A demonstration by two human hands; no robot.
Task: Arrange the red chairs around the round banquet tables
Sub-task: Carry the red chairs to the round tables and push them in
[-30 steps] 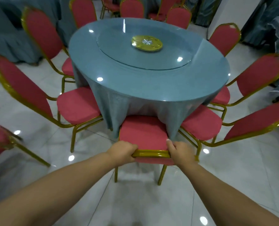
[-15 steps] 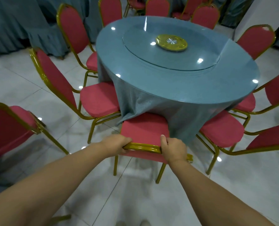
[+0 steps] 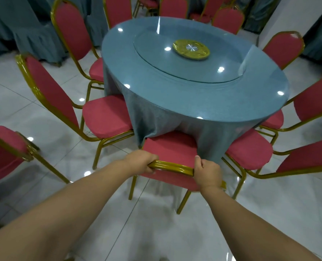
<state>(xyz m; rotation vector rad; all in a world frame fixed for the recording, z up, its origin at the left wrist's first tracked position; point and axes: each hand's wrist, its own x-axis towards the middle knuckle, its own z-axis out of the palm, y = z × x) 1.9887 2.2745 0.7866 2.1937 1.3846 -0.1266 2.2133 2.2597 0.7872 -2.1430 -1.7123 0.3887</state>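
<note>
So this table is pretty much ringed already. I count red chairs all the way round the tabletop (image 3: 175,95), seats tucked in under the blue cloth (image 3: 156,119), with a glass turntable (image 3: 175,59) and a gold disc (image 3: 191,49) sitting in the middle. The chair (image 3: 170,149) being handled right now is at the near edge, between the left neighbour (image 3: 103,117) and the right neighbour (image 3: 248,149), and its seat front is already touching the hanging cloth, maybe a bit under it. I'd say it's nearly home, just needs squaring up so the gaps either side match.

Still left, by the look of it: one spare chair (image 3: 3,147) standing off to the left on the tiled floor (image 3: 269,213), well apart from the ring and not facing any table I can make out. There are more chairs and covered tables further back, but too far away to tell whether those are sorted.

Hands: both are wrapped tight round the gold top rail (image 3: 172,167) of the chair back. Left hand (image 3: 139,162) grips the left end with fingers curled under the rail, right hand (image 3: 207,173) clamps the right end with the thumb up on the seat side. Nothing loose, it's a proper two-handed hold, arms stretched out straight in front
</note>
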